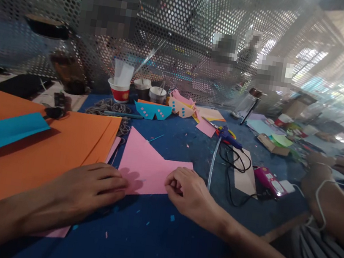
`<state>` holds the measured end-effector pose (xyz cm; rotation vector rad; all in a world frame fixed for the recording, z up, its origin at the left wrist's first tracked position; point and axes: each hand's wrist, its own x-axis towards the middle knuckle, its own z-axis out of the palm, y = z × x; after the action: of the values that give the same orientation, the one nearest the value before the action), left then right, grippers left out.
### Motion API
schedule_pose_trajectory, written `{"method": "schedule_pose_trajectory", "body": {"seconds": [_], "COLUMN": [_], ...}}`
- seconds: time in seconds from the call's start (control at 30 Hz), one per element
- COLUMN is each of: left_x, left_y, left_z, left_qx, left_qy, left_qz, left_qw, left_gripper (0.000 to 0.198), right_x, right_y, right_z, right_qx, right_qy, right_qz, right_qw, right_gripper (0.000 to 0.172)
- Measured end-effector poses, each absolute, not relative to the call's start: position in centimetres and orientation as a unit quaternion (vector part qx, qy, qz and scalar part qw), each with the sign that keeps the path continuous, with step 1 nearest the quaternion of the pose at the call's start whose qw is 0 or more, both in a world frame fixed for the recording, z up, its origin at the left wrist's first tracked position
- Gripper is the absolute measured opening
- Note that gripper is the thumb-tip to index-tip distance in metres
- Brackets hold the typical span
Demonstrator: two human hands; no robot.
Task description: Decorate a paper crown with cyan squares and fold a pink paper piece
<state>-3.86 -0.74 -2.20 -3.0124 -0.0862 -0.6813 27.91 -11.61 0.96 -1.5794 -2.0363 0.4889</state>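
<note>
A pink sheet of paper (145,168) with slanted cut edges lies flat on the blue tabletop. My left hand (96,186) rests at its left end, fingers stretched out and the fingertips on the paper's lower corner. On the right end sits my right hand (190,195), its fingers curled in toward the thumb. Whatever may be between those fingers is hidden. A thin blue paper strip (156,138) lies just above the pink sheet.
Orange sheets (70,144) lie at left under a folded blue paper (5,133). Behind are paper masks (152,111) and a red-white cup (119,91). At right lie a blue glue gun (230,137), its cord and a magenta box (270,181). A co-worker's arm (331,198) rests far right.
</note>
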Motion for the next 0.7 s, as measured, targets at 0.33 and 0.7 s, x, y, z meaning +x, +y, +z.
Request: {"method": "schedule_pose_trajectory", "body": {"seconds": [0.33, 0.7], "left_x": [-5.7, -6.0], "left_y": [-0.6, -0.9], "left_z": [-1.2, -0.8], "left_qx": [-0.981, -0.977], "left_qy": [-0.002, 0.001], "left_qz": [-0.183, -0.194], "left_qw": [0.058, 0.087], "left_gripper": [0.05, 0.057], "right_x": [28.0, 28.1], "right_y": [-11.6, -11.6], "right_z": [1.2, 1.0], "right_qx": [-0.579, -0.58], "right_qy": [-0.751, -0.748], "right_qz": [0.189, 0.194], "right_qw": [0.255, 0.259], "right_gripper": [0.017, 0.017]}}
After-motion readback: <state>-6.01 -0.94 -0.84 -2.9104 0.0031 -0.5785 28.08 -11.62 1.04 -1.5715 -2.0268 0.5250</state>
